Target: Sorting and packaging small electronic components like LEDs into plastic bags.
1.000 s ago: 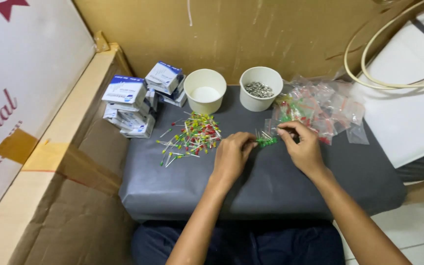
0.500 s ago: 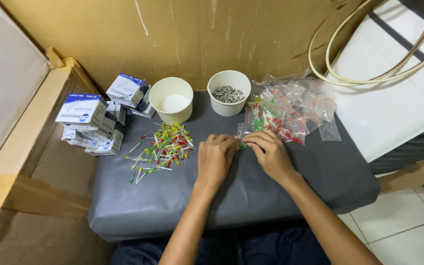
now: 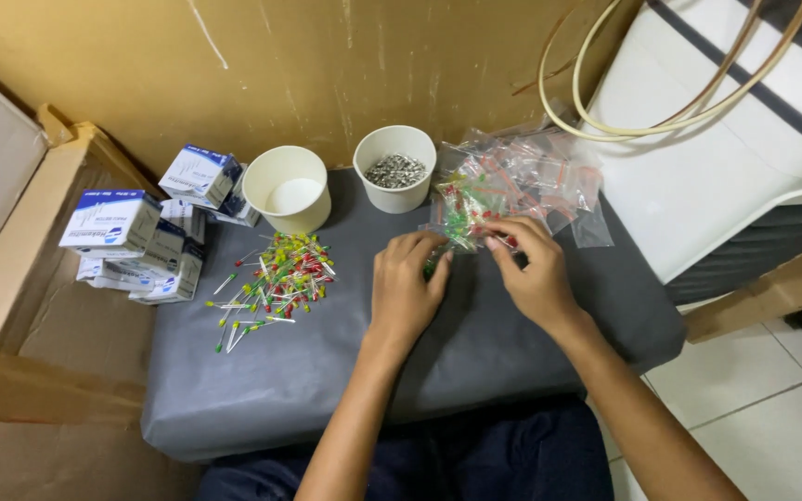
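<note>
On a grey padded surface (image 3: 327,371) my left hand (image 3: 406,292) and my right hand (image 3: 531,269) meet over a small clear plastic bag (image 3: 461,223) holding red, green and yellow LEDs. Both hands pinch this bag between the fingertips. Behind it lies a heap of more clear zip bags (image 3: 531,181) with red strips. A loose pile of LEDs (image 3: 280,278) with long wire legs lies to the left of my left hand.
Two white paper cups stand at the back: an empty cup (image 3: 288,190) and a cup with small metal parts (image 3: 394,169). Several white and blue boxes (image 3: 146,237) are stacked at left. Cardboard (image 3: 39,315) lies left, a white chair with tubing (image 3: 726,121) right.
The camera view shifted so the scene slid left. My hands stay together at the bag heap, now pinching a small bag of LEDs slightly higher on the surface.
</note>
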